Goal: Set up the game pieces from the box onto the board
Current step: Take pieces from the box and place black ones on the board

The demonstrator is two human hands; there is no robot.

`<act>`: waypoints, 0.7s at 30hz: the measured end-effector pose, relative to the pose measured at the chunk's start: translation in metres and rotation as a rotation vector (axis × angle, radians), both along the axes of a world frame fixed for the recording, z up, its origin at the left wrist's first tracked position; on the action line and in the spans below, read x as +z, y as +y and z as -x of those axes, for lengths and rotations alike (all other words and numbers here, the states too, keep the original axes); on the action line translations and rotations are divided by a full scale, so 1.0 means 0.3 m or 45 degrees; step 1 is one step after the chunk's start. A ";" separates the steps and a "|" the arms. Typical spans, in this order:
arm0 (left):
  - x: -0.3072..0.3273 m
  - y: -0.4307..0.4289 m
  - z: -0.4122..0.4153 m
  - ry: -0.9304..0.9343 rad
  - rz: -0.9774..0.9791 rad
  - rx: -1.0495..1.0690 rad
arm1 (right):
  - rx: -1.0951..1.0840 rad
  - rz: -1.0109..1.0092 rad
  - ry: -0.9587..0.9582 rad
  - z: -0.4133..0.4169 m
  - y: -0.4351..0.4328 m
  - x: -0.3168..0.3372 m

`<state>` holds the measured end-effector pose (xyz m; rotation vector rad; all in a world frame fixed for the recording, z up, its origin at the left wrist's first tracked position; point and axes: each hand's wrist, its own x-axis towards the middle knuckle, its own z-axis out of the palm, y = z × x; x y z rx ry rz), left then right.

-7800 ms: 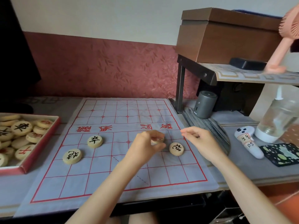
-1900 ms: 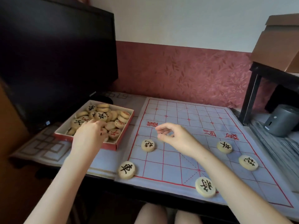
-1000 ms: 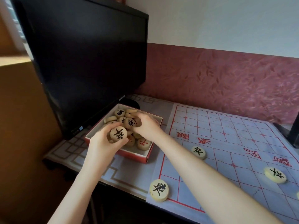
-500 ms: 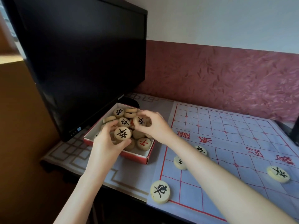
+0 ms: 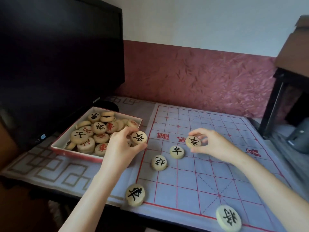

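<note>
head: piece (image 5: pixel 139 137) in left grip (image 5: pixel 123 147) (fingertips)

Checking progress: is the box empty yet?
No, the box holds a pile of round pieces.

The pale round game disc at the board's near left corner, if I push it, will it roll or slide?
Probably slides: the pale round game disc lies flat on its broad face, so rolling seems unlikely. It looks stiff and thick. The cloth-like board may drag it a little.
</note>
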<state>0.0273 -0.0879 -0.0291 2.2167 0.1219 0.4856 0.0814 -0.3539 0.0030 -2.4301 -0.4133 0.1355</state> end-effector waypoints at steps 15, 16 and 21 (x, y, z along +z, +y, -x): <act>0.002 -0.205 -0.044 0.004 -0.055 -0.292 | -0.083 0.173 0.051 0.031 -0.182 -0.113; 0.003 -0.204 -0.043 0.005 -0.062 -0.294 | -0.074 0.173 0.047 0.032 -0.179 -0.114; -0.003 -0.180 -0.056 0.025 -0.161 -0.243 | -0.042 0.131 0.025 0.045 -0.188 -0.109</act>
